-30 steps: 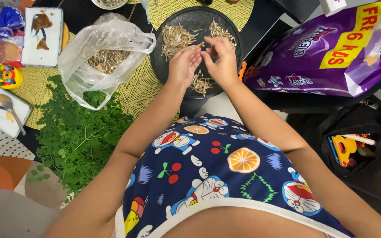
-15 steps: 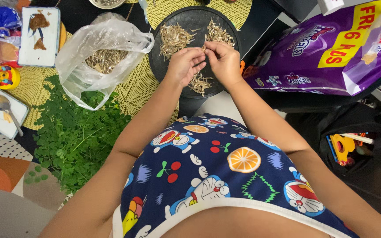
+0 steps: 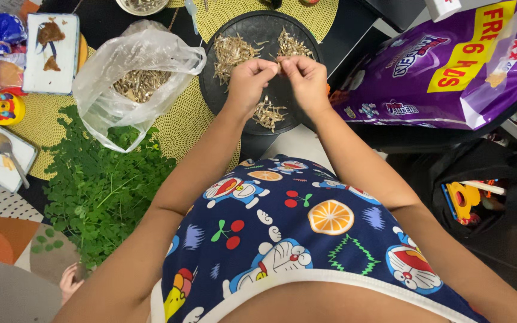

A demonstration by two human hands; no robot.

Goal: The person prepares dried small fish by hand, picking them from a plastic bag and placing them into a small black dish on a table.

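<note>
A round black plate (image 3: 255, 30) holds three small piles of dried small fish (image 3: 230, 49). Over the middle of it, my left hand (image 3: 248, 84) and my right hand (image 3: 307, 81) meet fingertip to fingertip, both pinched on one small dried fish (image 3: 280, 59). A clear plastic bag (image 3: 128, 72) with more dried fish lies open to the left of the plate, on a yellow woven mat (image 3: 182, 119).
A heap of small-leaved green sprigs (image 3: 103, 179) lies at the left. Two white rectangular dishes (image 3: 49, 45) with food and a spoon, sweets and a toy sit far left. A big purple package (image 3: 450, 66) lies at the right. A dark bag (image 3: 474, 200) with toys is lower right.
Both hands have shifted slightly up the plate and drawn their fingertips together on one fish. The view has drifted a little.
</note>
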